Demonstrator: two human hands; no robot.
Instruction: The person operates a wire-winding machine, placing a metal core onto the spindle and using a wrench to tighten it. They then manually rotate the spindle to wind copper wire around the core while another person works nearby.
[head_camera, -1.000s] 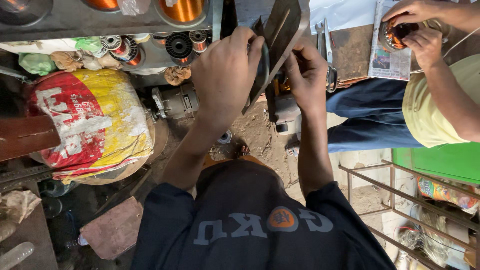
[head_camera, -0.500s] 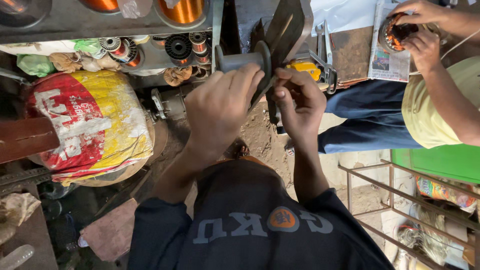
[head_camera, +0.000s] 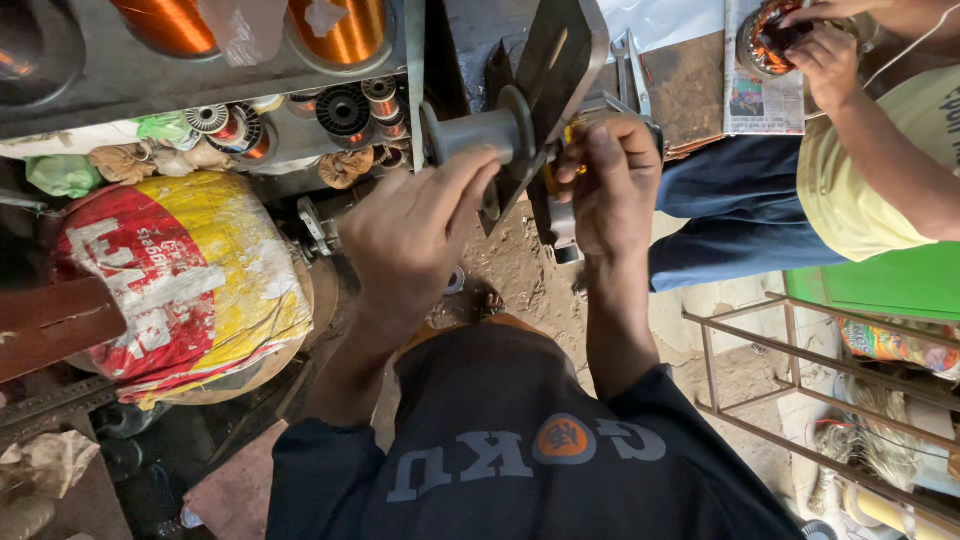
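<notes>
left hand (head_camera: 415, 225) reaches up, fingers curled around grey spool (head_camera: 478, 132). right hand (head_camera: 612, 185) raised beside it, fingers pinched narrow at dark metal plate (head_camera: 555, 70).

Grey spool (head_camera: 478, 130) newly uncovered, hands (head_camera: 420, 225) lower.

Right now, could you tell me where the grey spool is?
In the head view, the grey spool sits top centre, mounted on the dark metal plate, just above the left hand.
</notes>
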